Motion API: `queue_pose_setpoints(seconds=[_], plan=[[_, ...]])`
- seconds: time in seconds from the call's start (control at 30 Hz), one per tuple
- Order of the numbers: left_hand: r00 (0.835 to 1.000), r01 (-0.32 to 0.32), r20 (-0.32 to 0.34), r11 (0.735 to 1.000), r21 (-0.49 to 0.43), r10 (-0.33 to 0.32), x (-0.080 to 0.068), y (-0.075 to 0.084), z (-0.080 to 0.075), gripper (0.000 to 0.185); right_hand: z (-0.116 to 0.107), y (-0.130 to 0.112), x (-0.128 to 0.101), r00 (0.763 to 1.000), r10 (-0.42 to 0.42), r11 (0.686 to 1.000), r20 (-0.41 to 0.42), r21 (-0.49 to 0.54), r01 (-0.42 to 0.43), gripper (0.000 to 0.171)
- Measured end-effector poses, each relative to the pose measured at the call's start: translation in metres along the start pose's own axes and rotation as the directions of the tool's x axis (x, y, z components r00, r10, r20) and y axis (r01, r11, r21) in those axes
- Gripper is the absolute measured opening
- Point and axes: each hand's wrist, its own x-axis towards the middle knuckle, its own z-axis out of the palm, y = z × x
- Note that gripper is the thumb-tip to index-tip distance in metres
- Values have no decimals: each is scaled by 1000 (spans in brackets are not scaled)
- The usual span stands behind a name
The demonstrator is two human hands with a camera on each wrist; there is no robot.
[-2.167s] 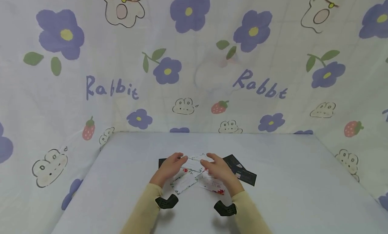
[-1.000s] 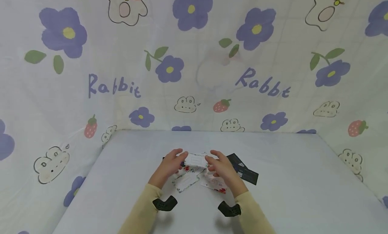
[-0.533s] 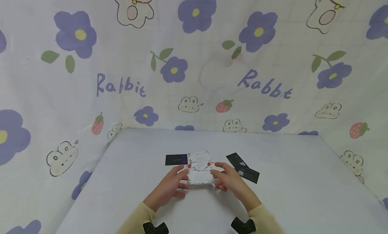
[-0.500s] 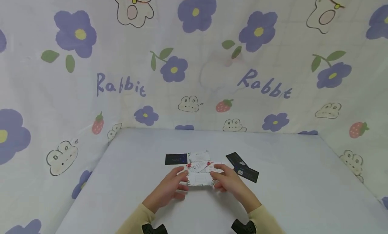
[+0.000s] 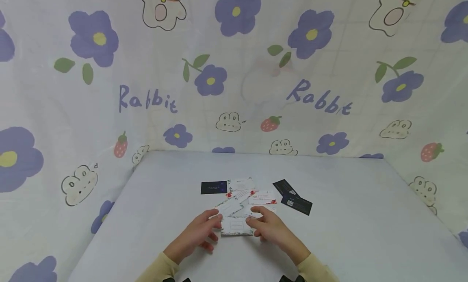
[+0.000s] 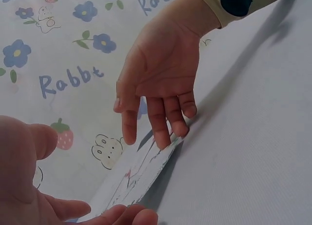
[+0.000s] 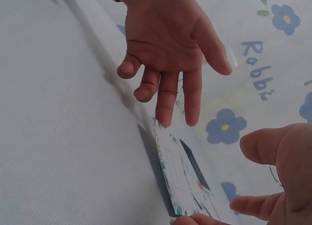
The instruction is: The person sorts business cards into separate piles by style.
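Note:
A white card with a floral border [image 5: 237, 226] lies flat on the pale table [image 5: 347, 233], just in front of a loose spread of cards. My left hand [image 5: 209, 224] touches its left end and my right hand [image 5: 256, 222] its right end, fingers nearly straight. In the left wrist view the right hand's fingers [image 6: 163, 132] come down onto the card's [image 6: 141, 178] far edge, thumb held apart. The right wrist view shows the left hand's fingertips [image 7: 165, 115] at the card's [image 7: 180, 183] end. Neither hand wraps around it.
Behind the hands lie a black card [image 5: 213, 187], a white card [image 5: 241, 184], a red-flowered white card [image 5: 262, 197], a tilted white card [image 5: 228, 207] and two black cards [image 5: 297, 205] at the right. A flower-print cloth [image 5: 234, 83] walls the table's back and sides.
Both hands have drawn the floral card back from the spread toward me. A second ago it was held up between them; now it lies flat nearer the front.

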Motion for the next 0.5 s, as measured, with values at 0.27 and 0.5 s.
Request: queue_pose_setpoints(seconds=[0.27,0.5], plan=[[1000,-14,8,997,72,13,2,-5,0,63,-1,-2,-2,1000,1,1000,-6,-30,-1,53],[999,-38,27,996,82,36,1,-5,-3,66,-4,-5,-4,1000,-20,999,-16,-46,19,53]])
